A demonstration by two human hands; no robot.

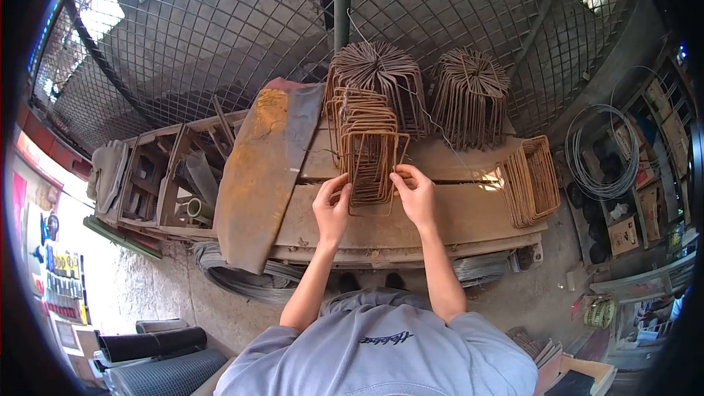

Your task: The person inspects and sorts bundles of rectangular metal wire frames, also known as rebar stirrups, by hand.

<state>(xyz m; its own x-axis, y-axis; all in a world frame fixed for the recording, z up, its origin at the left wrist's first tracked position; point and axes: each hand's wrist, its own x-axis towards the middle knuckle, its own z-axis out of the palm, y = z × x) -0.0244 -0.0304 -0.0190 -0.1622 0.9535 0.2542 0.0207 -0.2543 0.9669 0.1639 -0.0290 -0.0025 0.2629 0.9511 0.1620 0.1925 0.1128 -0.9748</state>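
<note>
My left hand [332, 207] and my right hand [414, 195] are at the near end of a row of rusty rectangular rebar stirrups [365, 111] on the wooden bench. Each hand has thumb and fingers closed on one side of the nearest stirrup [378, 133], the left hand on its left side and the right hand on its right. That stirrup stands roughly upright against the others. Behind the row sits a large round bundle of stirrups [375, 66], with a second round bundle [473, 92] to its right.
Another stack of rusty stirrups [529, 182] stands at the bench's right end. A stained sheet [260, 169] drapes over the bench [323, 229] on the left, beside wooden compartments [158, 176]. Wire mesh [242, 22] rises behind. Wire coils [242, 279] lie underneath; another coil [603, 150] hangs right.
</note>
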